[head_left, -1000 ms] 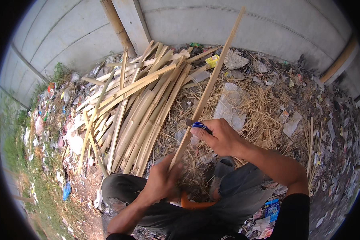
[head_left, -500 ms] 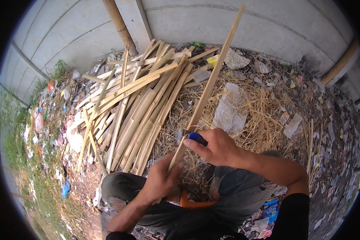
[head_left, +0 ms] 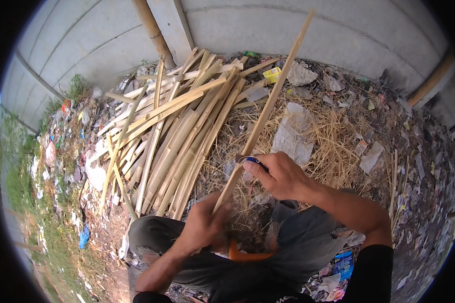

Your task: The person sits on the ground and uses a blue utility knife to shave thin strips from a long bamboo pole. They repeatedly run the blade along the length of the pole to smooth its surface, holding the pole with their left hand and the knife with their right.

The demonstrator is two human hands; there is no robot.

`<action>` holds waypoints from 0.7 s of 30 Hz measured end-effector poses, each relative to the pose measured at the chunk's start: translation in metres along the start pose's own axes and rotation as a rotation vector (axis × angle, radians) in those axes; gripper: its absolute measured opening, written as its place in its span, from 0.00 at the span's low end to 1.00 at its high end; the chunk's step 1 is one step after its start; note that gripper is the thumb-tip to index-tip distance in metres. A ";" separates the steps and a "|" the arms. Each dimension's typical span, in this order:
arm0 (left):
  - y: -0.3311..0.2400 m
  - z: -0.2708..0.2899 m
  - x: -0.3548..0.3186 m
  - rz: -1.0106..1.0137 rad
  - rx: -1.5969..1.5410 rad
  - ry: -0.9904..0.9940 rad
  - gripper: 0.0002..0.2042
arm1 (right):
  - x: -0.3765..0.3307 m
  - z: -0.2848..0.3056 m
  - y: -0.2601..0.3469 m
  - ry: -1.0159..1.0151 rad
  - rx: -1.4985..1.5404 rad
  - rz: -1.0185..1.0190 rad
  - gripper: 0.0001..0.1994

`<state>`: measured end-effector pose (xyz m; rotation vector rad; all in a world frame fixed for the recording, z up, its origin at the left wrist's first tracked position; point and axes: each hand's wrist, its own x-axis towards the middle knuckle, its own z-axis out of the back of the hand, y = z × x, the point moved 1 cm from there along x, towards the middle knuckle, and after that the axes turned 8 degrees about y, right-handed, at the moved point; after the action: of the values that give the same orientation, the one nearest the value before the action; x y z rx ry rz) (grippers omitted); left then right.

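Observation:
A long split bamboo strip (head_left: 268,108) slants up and away from me, its far end in front of the wall. My left hand (head_left: 203,222) is closed round its near end, above my left leg. In my right hand (head_left: 280,174) is a knife with a blue handle (head_left: 255,162), the fingers wrapped round it. The knife's dark blade lies across the strip, touching it; most of the blade is hard to make out. An orange curved object (head_left: 245,254) shows between my legs, partly hidden.
A heap of split bamboo strips (head_left: 182,134) lies ahead on the left. Thin shavings (head_left: 333,146) and a pale plastic sheet (head_left: 293,135) cover the ground to its right. Litter is scattered all round. A grey panel wall (head_left: 308,43) with a bamboo pole (head_left: 154,33) stands behind.
My right hand and the knife have moved a little farther up the strip, away from my left hand. The strip's far end has shifted slightly right. My left hand keeps its hold.

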<state>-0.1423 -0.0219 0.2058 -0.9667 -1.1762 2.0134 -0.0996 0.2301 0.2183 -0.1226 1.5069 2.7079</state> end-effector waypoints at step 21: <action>-0.002 0.008 0.005 0.056 -0.190 0.028 0.16 | -0.027 -0.064 -0.003 0.147 -0.101 0.208 0.27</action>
<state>-0.1514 -0.0203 0.2087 -1.1278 -1.3580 1.9509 -0.0694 0.1773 0.1844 -0.1807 1.4958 3.0015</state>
